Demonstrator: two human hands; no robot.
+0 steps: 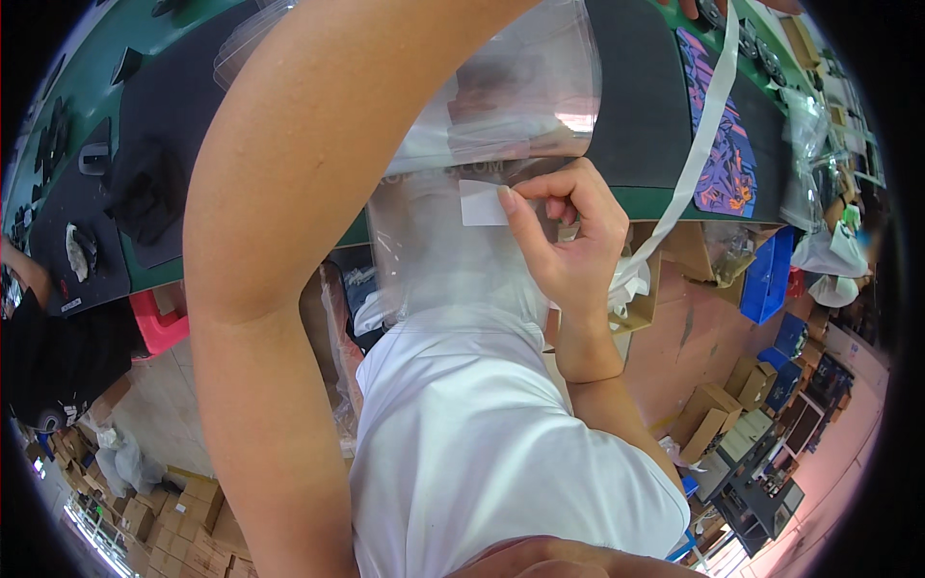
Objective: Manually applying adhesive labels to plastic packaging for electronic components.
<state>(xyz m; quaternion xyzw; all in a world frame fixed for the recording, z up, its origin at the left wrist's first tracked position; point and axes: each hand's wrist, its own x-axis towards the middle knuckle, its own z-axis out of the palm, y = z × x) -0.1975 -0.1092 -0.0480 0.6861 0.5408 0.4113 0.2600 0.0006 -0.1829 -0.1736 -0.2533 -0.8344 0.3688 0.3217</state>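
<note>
My right hand (575,226) pinches the edge of a small white label (483,204) between thumb and finger. The label lies against a clear plastic bag (424,255) that hangs over the table edge in front of my white shirt. My left arm (279,193) rises across the view, bent at the elbow, and leaves at the top edge; its hand is out of sight. A long white paper strip (706,135) runs down from the top right past my right hand. Fingertips (688,8) show at the top beside the strip; whose they are, I cannot tell.
Dark mats (631,106) and a patterned purple mat (718,144) cover the green table. Below its edge stand a cardboard box (641,303) with white strip and a blue bin (768,279). A person in black (58,356) is at far left, near a red stool (157,323).
</note>
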